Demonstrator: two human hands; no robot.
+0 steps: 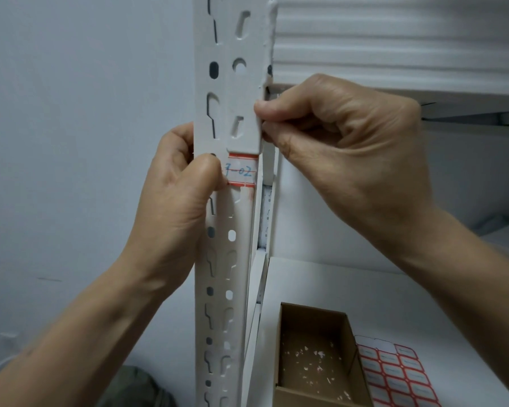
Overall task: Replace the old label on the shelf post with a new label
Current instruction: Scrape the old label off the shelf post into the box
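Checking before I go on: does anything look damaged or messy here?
Faint red staining marks the white metal shelf post just below the red-bordered paper label, like leftover residue. Also, white paper scraps litter the floor of the brown cardboard box.

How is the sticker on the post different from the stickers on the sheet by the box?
The post sticker has blue writing, 7-02; the sheet stickers look blank. The post sticker is one alone, stuck upright on the post; the sheet stickers lie flat in rows on the shelf. Both are white with red edges.
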